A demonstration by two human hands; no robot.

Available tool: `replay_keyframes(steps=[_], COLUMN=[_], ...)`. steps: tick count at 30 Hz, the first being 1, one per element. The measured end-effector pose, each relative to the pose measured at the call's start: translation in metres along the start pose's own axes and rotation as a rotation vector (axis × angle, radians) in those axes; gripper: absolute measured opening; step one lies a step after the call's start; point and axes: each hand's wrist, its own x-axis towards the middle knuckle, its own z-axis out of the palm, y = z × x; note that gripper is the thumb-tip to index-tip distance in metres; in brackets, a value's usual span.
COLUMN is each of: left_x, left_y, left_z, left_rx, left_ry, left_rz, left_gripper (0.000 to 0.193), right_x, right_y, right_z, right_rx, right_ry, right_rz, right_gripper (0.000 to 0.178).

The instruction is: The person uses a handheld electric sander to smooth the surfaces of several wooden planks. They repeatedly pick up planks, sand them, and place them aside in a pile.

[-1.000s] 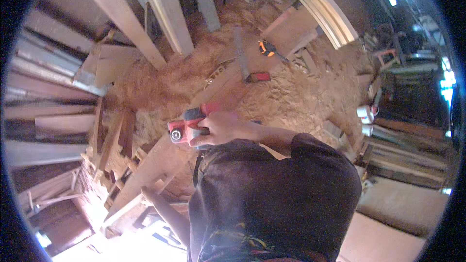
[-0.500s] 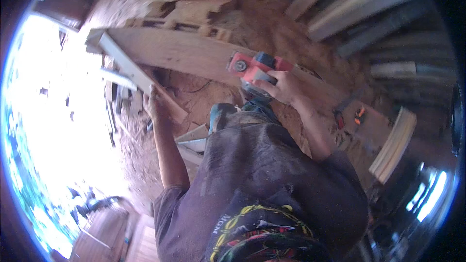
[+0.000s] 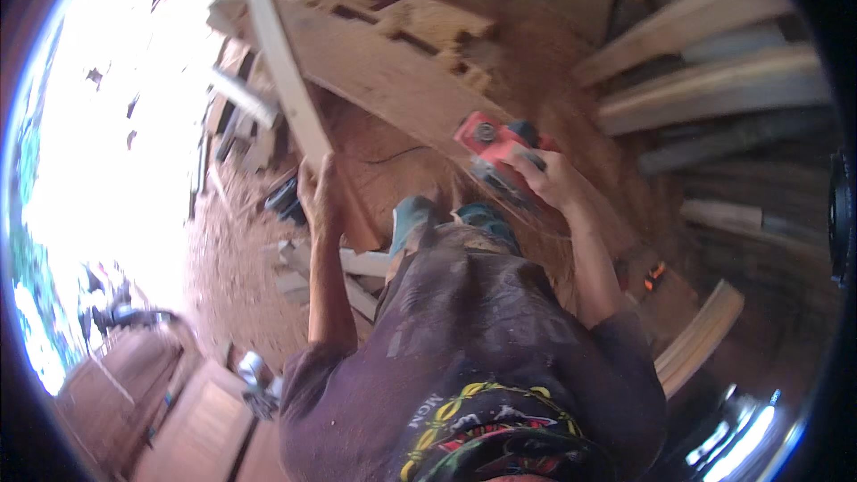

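Observation:
My right hand (image 3: 555, 180) is closed round the handle of a red and dark electric planer (image 3: 496, 146). The planer is at the near edge of a wide wooden plank (image 3: 370, 76); blur hides whether it touches the wood. On the left, my left hand (image 3: 319, 198) grips a narrow pale board (image 3: 290, 80) by its edge. This board slants from the plank's far left end down toward my legs, and its brownish side face shows below my hand.
Offcuts (image 3: 446, 13) lie behind the plank. Thick timbers (image 3: 714, 85) are stacked at the right, with a curved wooden piece (image 3: 701, 339) nearer me. A small orange and black object (image 3: 655, 275) sits on the plank's right end. A dark cord (image 3: 393, 156) crosses the sawdust-covered ground.
The whole view has turned, so plank and board appear steeper and farther right. Both hands keep their holds on board and planer.

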Motion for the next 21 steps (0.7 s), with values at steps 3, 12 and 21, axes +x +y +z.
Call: replay_keyframes(steps=[3, 12, 21], left_x=[-0.008, -0.043, -0.113], left_y=[0.004, 0.053, 0.060], left_z=[0.010, 0.052, 0.140], left_rx=[-0.081, 0.084, -0.002], left_ry=[-0.101, -0.294, -0.780], left_rz=[-0.008, 0.114, 0.328], left_gripper=[0.038, 0.067, 0.065], right_x=[-0.011, -0.019, -0.103], right_y=[-0.002, -0.008, -0.014], right_z=[-0.011, -0.010, -0.031], right_rx=[-0.009, -0.292, 0.031], right_ry=[-0.030, 0.159, 0.710], right_rz=[0.079, -0.026, -0.294], right_gripper=[0.054, 0.067, 0.050])
